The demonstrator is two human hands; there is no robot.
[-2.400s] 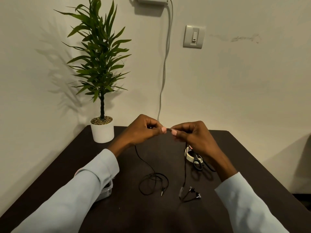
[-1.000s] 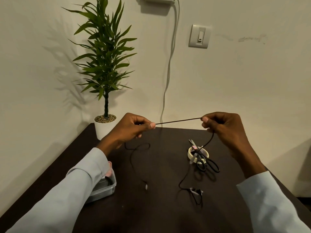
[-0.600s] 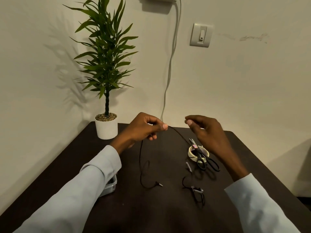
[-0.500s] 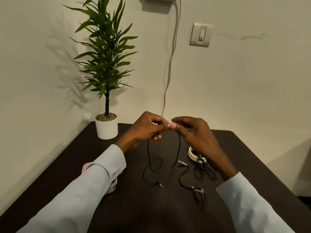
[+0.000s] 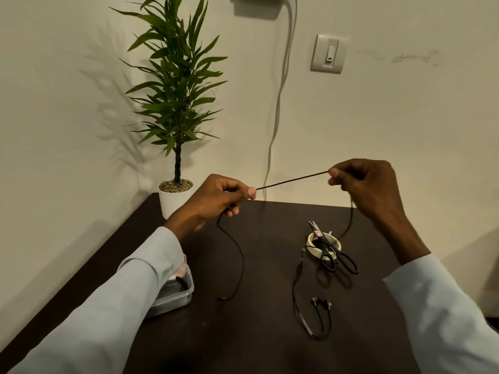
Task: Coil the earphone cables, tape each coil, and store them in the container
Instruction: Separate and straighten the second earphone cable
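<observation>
A thin black earphone cable (image 5: pixel 291 180) is stretched taut in the air between my two hands above the dark table (image 5: pixel 259 336). My left hand (image 5: pixel 216 198) pinches it at the left, and the plug end hangs down to the table (image 5: pixel 222 299). My right hand (image 5: pixel 364 184) pinches it at the right, higher up. From there the cable drops past the tape roll to the earbuds (image 5: pixel 321 303) lying on the table. A clear plastic container (image 5: pixel 175 295) sits at the left, partly hidden by my left sleeve.
A white tape roll (image 5: pixel 324 244) lies right of centre with black scissors (image 5: pixel 333 255) resting across it. A potted plant (image 5: pixel 175 195) stands in the back left corner. A wall cable (image 5: pixel 275 117) hangs behind the table.
Half a second ago my fingertips met at the middle over the table. Since then my right hand has slid right and up along the cable, pulling a straight length taut.
</observation>
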